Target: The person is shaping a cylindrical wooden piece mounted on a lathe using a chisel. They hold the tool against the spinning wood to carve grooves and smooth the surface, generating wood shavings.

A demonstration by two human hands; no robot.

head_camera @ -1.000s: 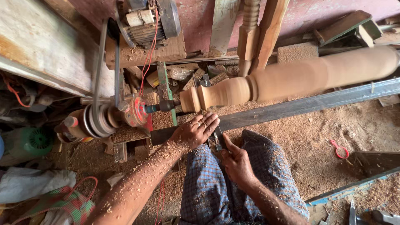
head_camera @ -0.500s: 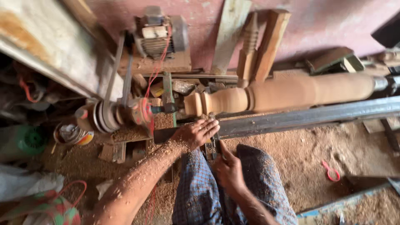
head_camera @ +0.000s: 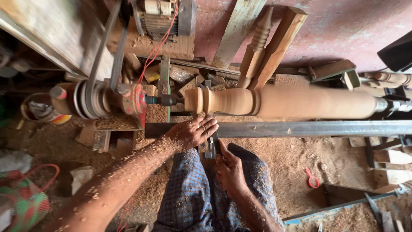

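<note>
Shifting slightly toward the metal rail: left hand lying flat over it, right hand closing around a stiff steel tool below the heavy, rigid turned wooden post between lathe centres.

Left hand covering tool tip on metal rest bar; turned wooden post running behind clutter at right edge.

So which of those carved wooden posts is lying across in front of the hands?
The long pale post, lying level just beyond the metal bar under the left hand. The other carved post is slimmer and leans upright against the red wall.
</note>
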